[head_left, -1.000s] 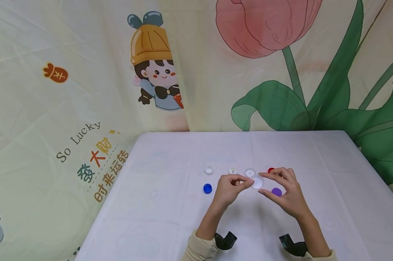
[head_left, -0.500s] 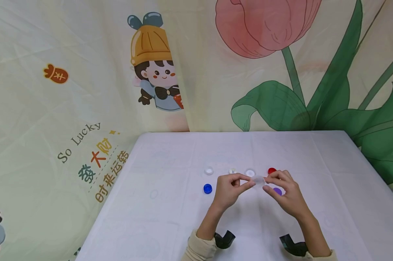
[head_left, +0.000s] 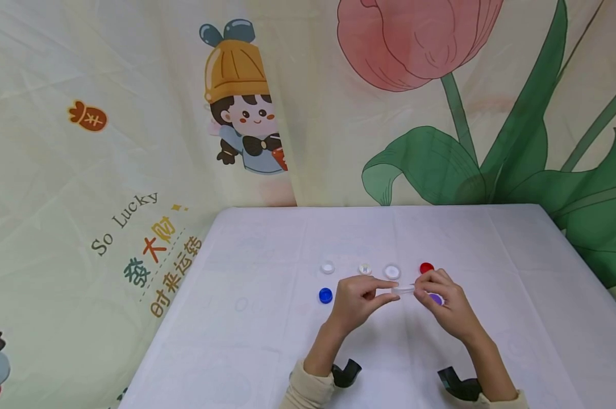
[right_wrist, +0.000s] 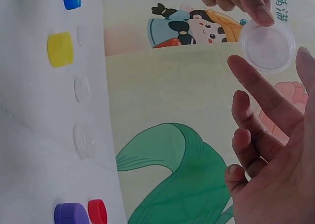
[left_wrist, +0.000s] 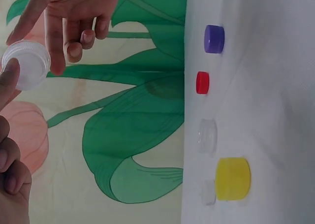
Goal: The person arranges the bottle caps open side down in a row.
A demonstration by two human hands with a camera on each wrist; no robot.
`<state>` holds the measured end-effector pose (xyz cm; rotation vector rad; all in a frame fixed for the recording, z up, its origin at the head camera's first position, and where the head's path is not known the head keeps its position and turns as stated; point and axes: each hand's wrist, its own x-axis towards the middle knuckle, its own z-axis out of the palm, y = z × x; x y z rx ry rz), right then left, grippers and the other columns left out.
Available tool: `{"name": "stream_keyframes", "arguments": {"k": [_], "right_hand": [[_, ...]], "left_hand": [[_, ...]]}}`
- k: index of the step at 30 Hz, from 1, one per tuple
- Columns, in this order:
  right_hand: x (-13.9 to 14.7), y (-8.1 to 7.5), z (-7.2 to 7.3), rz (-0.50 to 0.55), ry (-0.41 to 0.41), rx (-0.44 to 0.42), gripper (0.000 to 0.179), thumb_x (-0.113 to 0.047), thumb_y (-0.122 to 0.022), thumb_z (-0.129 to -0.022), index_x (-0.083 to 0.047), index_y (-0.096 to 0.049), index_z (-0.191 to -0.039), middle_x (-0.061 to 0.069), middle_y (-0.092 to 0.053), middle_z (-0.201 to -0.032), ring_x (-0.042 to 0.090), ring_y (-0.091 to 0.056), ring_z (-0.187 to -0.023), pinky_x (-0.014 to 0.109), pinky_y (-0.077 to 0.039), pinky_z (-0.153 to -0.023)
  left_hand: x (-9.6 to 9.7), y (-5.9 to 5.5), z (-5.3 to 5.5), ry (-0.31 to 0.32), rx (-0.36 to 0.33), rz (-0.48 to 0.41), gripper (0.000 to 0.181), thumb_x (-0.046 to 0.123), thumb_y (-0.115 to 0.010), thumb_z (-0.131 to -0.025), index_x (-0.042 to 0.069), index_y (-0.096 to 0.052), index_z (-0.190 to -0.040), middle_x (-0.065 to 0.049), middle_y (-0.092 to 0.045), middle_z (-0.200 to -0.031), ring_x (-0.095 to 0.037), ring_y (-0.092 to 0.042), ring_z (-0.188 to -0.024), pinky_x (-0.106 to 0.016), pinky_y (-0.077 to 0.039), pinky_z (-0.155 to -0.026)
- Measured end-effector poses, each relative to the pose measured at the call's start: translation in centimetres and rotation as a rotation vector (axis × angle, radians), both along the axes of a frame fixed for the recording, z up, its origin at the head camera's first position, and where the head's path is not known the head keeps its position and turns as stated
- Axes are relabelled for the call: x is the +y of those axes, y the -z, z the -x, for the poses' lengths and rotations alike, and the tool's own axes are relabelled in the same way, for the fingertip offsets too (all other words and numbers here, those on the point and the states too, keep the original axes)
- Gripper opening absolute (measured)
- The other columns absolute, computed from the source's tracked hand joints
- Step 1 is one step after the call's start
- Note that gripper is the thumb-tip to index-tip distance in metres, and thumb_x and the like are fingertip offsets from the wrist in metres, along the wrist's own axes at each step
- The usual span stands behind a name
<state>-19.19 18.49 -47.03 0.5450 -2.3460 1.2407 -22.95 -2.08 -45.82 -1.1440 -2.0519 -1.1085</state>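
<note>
White tabletop (head_left: 236,341), left hand (head_left: 356,300) pinching clear cap (head_left: 403,289)

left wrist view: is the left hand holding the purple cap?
No, the left hand pinches a clear lid, while the purple cap sits on the table.

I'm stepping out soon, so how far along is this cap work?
Looks done: on the table lie a blue cap, yellow cap, purple cap, red cap and three clear caps, seven in all. In hand: an eighth cap, clear, held up between the left hand and right hand. Remaining, probably: setting it down, as it's off the table; the gap between yellow and purple might suit it.
</note>
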Motion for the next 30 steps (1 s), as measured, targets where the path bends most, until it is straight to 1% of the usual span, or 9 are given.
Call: {"name": "stream_keyframes", "arguments": {"k": [2,5,9,12,16,21,25,30], "right_hand": [[-0.3,-0.3,-0.2,0.003,0.007,-0.003,0.011,0.002,-0.068,-0.074,-0.008,-0.069,-0.078,-0.002,-0.056,-0.087,0.006,-0.041,-0.084,0.017,-0.045,-0.063],[-0.8,-1.5,-0.8,0.012,0.010,0.003,0.012,0.004,-0.068,-0.072,-0.005,-0.069,-0.078,0.002,-0.056,-0.086,0.008,-0.042,-0.082,0.017,-0.044,-0.062],[-1.4,-3.0,-1.5,0.020,0.006,0.012,0.012,0.006,-0.067,-0.071,-0.003,-0.069,-0.077,0.003,-0.056,-0.084,0.010,-0.043,-0.081,0.017,-0.043,-0.062],[-1.5,-3.4,-1.6,0.022,0.006,0.007,0.012,0.007,-0.068,-0.070,-0.003,-0.069,-0.078,0.004,-0.057,-0.084,0.011,-0.043,-0.081,0.016,-0.043,-0.063],[-1.3,-3.5,-1.7,0.026,0.003,0.005,0.013,0.006,-0.068,-0.070,-0.002,-0.069,-0.080,0.005,-0.057,-0.084,0.012,-0.043,-0.081,0.017,-0.043,-0.062],[-1.1,-3.4,-1.6,0.041,-0.010,-0.017,0.017,0.004,-0.070,-0.070,-0.003,-0.070,-0.085,0.006,-0.059,-0.084,0.013,-0.043,-0.082,0.018,-0.041,-0.063],[-1.1,-3.4,-1.6,0.046,-0.007,-0.005,0.023,0.003,-0.073,-0.067,-0.002,-0.070,-0.089,0.005,-0.059,-0.083,0.014,-0.043,-0.082,0.018,-0.039,-0.062],[-1.1,-3.3,-1.5,0.050,-0.006,0.014,0.030,0.003,-0.076,-0.064,-0.001,-0.069,-0.093,0.006,-0.059,-0.081,0.014,-0.042,-0.080,0.019,-0.036,-0.062]], "left_hand": [[-0.1,-0.1,0.0,0.003,0.023,0.016,0.023,0.027,-0.073,-0.073,0.012,-0.073,-0.090,0.009,-0.050,-0.053,0.002,-0.033,-0.048,-0.007,-0.027,-0.046],[-0.2,-0.2,0.0,0.009,0.037,0.031,0.023,0.027,-0.073,-0.073,0.013,-0.073,-0.090,0.009,-0.048,-0.052,0.002,-0.032,-0.048,-0.007,-0.027,-0.046],[-0.2,-0.2,-0.1,0.018,0.032,0.033,0.022,0.027,-0.073,-0.073,0.013,-0.073,-0.091,0.009,-0.045,-0.051,0.003,-0.030,-0.048,-0.007,-0.026,-0.046],[-0.1,0.0,0.0,0.023,0.024,0.031,0.023,0.027,-0.074,-0.073,0.014,-0.073,-0.091,0.009,-0.043,-0.050,0.003,-0.029,-0.048,-0.008,-0.025,-0.046],[-0.1,0.2,0.0,0.017,0.009,0.035,0.026,0.029,-0.074,-0.072,0.014,-0.072,-0.094,0.008,-0.038,-0.049,0.003,-0.027,-0.049,-0.008,-0.024,-0.045],[-0.1,0.5,0.1,0.004,-0.011,0.049,0.037,0.033,-0.075,-0.070,0.013,-0.070,-0.101,0.008,-0.035,-0.050,0.003,-0.028,-0.048,-0.009,-0.024,-0.045],[-0.1,0.7,0.1,-0.001,-0.035,0.065,0.044,0.036,-0.075,-0.069,0.012,-0.068,-0.106,0.008,-0.036,-0.051,0.003,-0.029,-0.050,-0.009,-0.025,-0.046],[-0.2,0.8,0.1,-0.002,-0.080,0.070,0.045,0.035,-0.074,-0.070,0.013,-0.067,-0.108,0.008,-0.037,-0.051,0.004,-0.029,-0.050,-0.008,-0.026,-0.045]]}}
